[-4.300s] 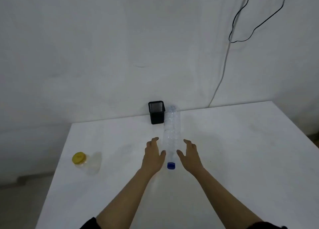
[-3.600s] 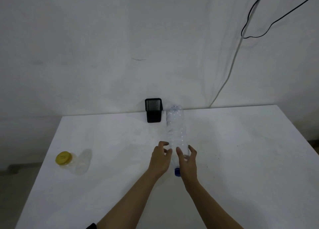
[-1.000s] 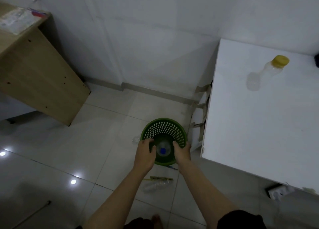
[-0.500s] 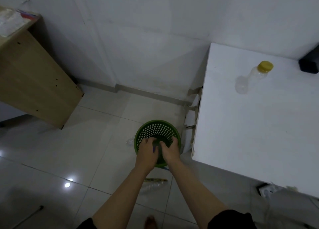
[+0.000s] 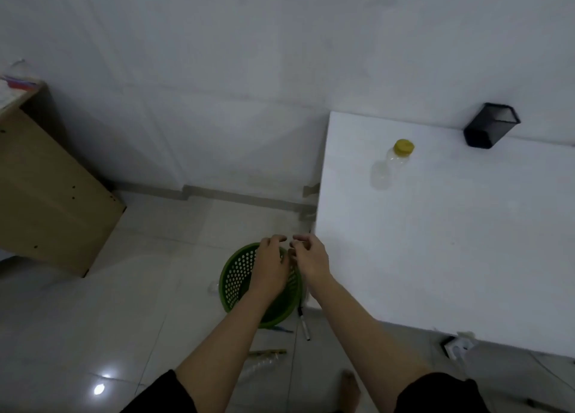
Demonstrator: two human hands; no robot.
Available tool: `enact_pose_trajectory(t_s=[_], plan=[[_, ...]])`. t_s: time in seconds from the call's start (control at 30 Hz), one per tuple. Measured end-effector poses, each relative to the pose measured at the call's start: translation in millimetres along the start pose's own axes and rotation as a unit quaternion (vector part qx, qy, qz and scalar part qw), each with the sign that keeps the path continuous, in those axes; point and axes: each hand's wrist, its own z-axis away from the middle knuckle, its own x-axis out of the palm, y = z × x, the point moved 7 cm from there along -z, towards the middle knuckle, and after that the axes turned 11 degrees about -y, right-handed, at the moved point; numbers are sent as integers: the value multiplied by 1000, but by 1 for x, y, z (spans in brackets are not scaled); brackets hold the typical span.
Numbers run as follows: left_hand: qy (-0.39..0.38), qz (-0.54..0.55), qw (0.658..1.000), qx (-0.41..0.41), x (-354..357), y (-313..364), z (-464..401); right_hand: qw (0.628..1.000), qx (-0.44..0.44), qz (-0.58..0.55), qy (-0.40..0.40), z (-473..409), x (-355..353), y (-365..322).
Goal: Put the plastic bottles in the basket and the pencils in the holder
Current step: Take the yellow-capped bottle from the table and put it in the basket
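Note:
A green perforated basket [image 5: 236,280] stands on the floor tiles beside the table. My left hand [image 5: 270,265] and my right hand [image 5: 309,258] hover above its mouth, fingers spread, holding nothing; they hide the basket's inside. A clear bottle with a yellow cap [image 5: 392,164] lies on the white table [image 5: 451,241]. The black mesh pencil holder [image 5: 490,129] sits at the table's back edge against the wall. On the floor near the basket lie a dark pen [image 5: 303,324], a bluish pencil [image 5: 281,329], a yellowish pencil [image 5: 267,352] and a clear bottle [image 5: 259,366].
A wooden cabinet [image 5: 46,201] stands at the left against the wall. A white power strip [image 5: 457,347] lies under the table's near corner. A small clear object [image 5: 213,286] rests left of the basket. My bare foot [image 5: 350,387] shows at the bottom.
The large clear bottle went from the table into the basket. Since half a second ago both hands have let go and risen above the rim; the view has tilted up towards the table.

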Motion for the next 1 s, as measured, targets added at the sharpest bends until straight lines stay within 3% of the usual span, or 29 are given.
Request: enact_pose_trajectory(t_s=[0.17,0.4,0.63,0.77,1.0], plan=[[6,-12,998,58,23,71,-29,995,-41,-32,81,-5,-82,-30],[-4,72,993,97,69,181,-79,987,-33,-4,157,-30,-209,-47],[6,32,993,116,91,252,-142,987,-44,46,145,-72,-275,-69],[-10,19,994,103,102,259,-173,989,-44,78,118,-90,-286,-69],[43,-14,993,110,101,249,-170,990,-43,93,94,-95,-284,-62]])
